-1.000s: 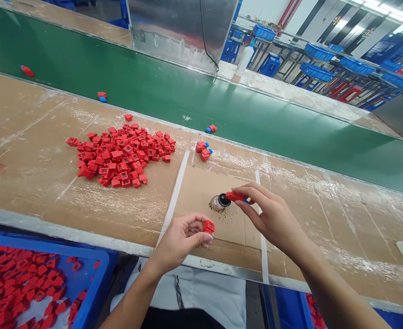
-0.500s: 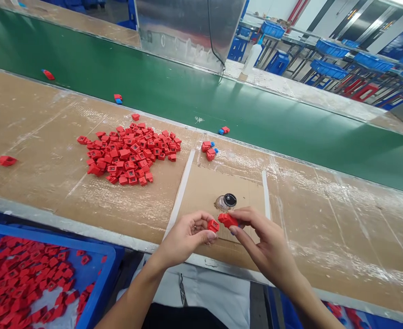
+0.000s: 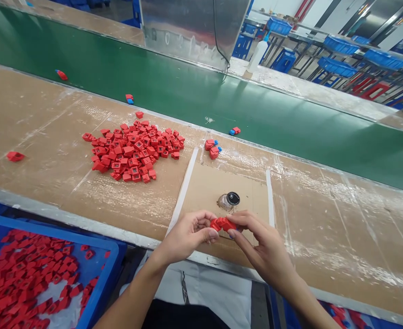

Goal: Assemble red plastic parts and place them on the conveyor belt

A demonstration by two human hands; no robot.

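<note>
The left hand (image 3: 187, 235) and right hand (image 3: 264, 242) are both closed in fingertip pinches on two red plastic parts (image 3: 223, 224), which meet between them; holding close to the join looks like the steadiest way to keep them aligned. Below and left of the left hand sits a blue crate (image 3: 112, 269) of loose red parts. Just beyond the hands, a small glass jar with a black lid (image 3: 228, 201) stands on a cardboard sheet (image 3: 201, 192) on the surface (image 3: 307, 237), and a heap of red parts (image 3: 133, 153) lies farther ahead and left.
</note>
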